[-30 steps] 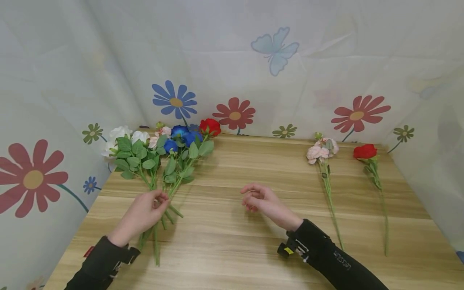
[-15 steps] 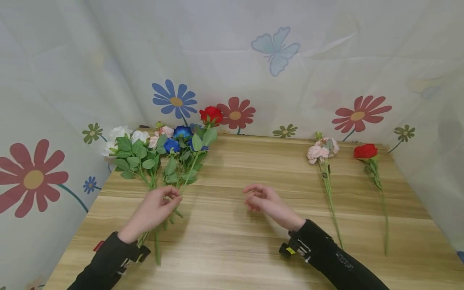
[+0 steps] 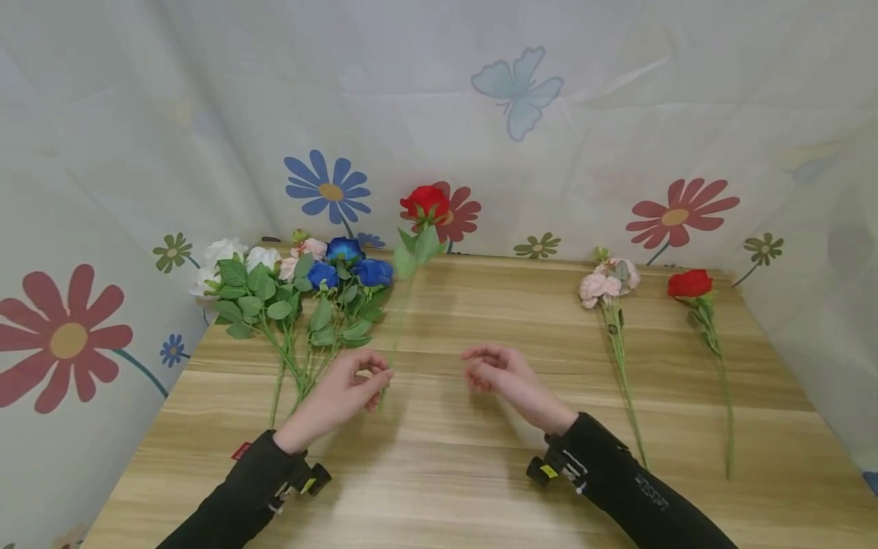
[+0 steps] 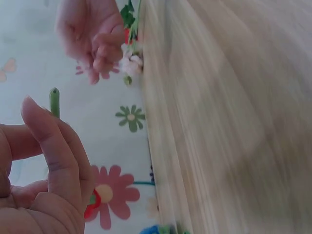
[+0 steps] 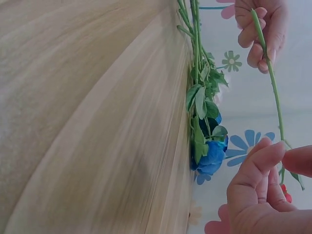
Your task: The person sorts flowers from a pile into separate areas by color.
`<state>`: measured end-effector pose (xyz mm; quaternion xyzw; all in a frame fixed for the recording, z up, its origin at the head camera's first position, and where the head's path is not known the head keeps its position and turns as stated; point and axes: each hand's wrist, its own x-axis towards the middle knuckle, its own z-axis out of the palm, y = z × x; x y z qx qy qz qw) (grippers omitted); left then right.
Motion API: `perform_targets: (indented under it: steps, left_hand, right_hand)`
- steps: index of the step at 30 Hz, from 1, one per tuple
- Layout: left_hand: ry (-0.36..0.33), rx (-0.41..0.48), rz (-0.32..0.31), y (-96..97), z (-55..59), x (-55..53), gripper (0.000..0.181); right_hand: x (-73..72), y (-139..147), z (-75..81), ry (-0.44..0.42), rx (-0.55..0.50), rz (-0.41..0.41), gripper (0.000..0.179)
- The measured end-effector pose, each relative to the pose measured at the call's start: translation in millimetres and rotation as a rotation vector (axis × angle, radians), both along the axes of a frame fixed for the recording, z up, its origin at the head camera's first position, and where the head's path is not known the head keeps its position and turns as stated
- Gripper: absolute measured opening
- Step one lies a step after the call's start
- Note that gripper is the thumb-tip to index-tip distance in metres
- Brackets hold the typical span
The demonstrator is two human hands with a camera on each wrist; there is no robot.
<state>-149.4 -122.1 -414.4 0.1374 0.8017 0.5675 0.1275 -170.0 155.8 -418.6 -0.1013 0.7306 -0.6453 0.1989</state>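
My left hand (image 3: 343, 390) pinches the lower stem of a red rose (image 3: 425, 203), holding it up off the table with the bloom pointing away from me. In the left wrist view the cut end of its green stem (image 4: 54, 103) sticks out past the fingers. To the right, my right hand (image 3: 513, 387) hovers over the table, fingers loosely curled and holding nothing. In the right wrist view the rose stem passes behind its fingertips, apart or touching I cannot tell. Left of the rose lie blue roses (image 3: 373, 272), with white flowers (image 3: 225, 252) and pink flowers (image 3: 314, 248) beyond.
On the right side of the wooden table (image 3: 466, 473) lie a pink flower spray (image 3: 600, 288) and another red rose (image 3: 690, 284), stems toward me. A printed curtain (image 3: 411, 99) stands behind the table and along its sides.
My left hand has lifted the red rose off the bunch at left and carried it right, toward my right hand. The right hand has hardly moved.
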Motion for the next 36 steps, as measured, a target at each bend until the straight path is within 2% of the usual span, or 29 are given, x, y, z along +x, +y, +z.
perform_targets:
  steps: [6, 12, 16, 20, 22, 30, 36]
  left_hand:
    - [-0.014, 0.041, -0.04, 24.3, -6.0, 4.0, 0.018]
    - [-0.032, 0.076, -0.084, 43.2, -11.9, 7.9, 0.018]
    - [-0.057, 0.102, -0.112, 54.8, -8.8, 11.7, 0.016]
    - [-0.071, 0.108, -0.143, 65.1, -2.8, 15.7, 0.012]
    - [-0.075, 0.109, -0.152, 69.3, -3.5, 16.5, 0.011]
    - [-0.06, 0.13, -0.182, 78.9, -22.3, 12.5, 0.015]
    - [-0.056, 0.144, -0.21, 82.5, -27.0, 12.7, 0.013]
  right_hand:
    - [-1.5, -5, 6.3, -0.015, -0.044, -0.051, 0.034]
    - [-5.2, -11, 12.0, -0.048, -0.154, -0.057, 0.037]
    - [-7.7, -12, 14.5, -0.061, -0.216, -0.048, 0.041]
    - [-9.3, -13, 15.4, -0.07, -0.242, -0.058, 0.041]
    - [-10.0, -14, 15.3, -0.069, -0.251, -0.057, 0.04]
    - [-9.0, -13, 15.0, -0.056, -0.271, -0.064, 0.034]
    - [-7.6, -10, 14.2, -0.024, -0.23, -0.063, 0.027]
